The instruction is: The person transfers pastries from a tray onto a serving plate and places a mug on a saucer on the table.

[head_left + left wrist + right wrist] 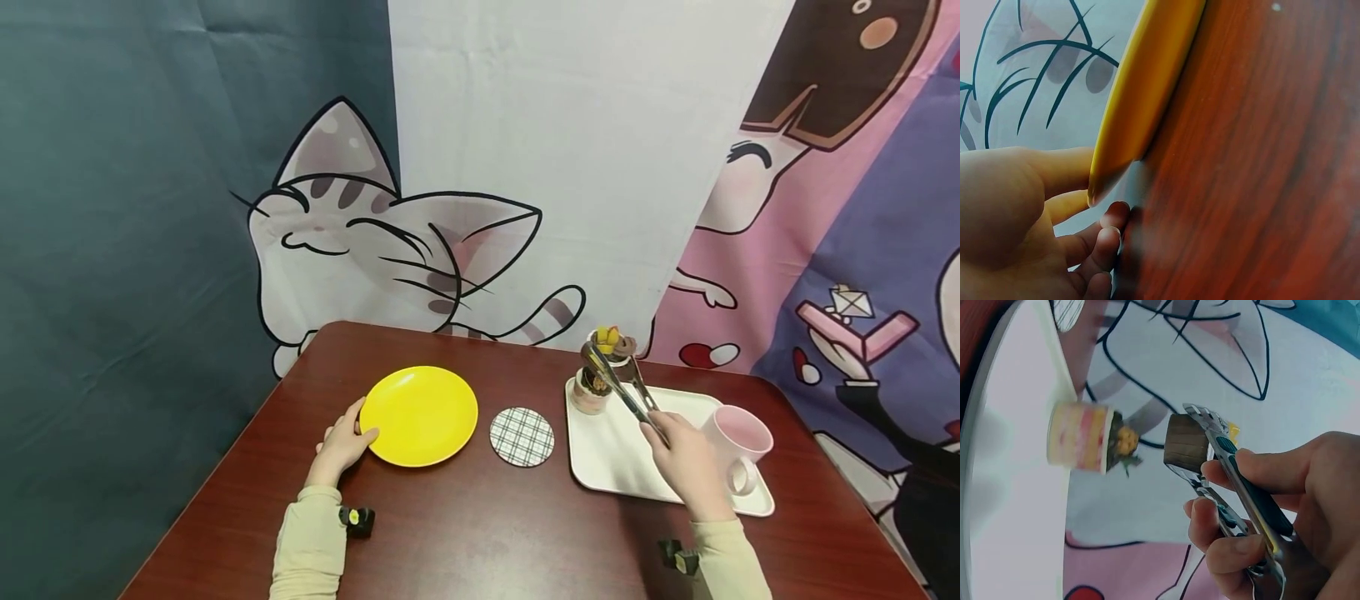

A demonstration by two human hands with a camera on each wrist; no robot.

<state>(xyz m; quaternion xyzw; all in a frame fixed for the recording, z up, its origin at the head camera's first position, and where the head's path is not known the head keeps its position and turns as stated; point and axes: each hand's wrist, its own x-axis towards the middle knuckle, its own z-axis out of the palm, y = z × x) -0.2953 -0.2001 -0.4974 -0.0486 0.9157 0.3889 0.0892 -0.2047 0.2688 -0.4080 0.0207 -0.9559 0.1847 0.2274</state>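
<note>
My left hand (343, 442) pinches the left rim of a yellow plate (423, 417), thumb on one face and a finger on the other. In the left wrist view the plate's near edge (1138, 81) is off the wood at the hand. My right hand (688, 462) grips metal tongs (617, 385) with dark green handle inserts. Between the tong tips is a small brown block-like cake (1185, 442) with a yellow topping, held up above the tray's far left corner. Beside it, a layered dessert cup (590, 396) with a dark top stands on the white tray (617, 467).
A pink mug (738, 433) stands on the tray's right side, close to my right hand. Between plate and tray lies a round checked coaster (522, 437). The dark red table (465, 533) backs onto a cartoon-printed curtain (525, 125).
</note>
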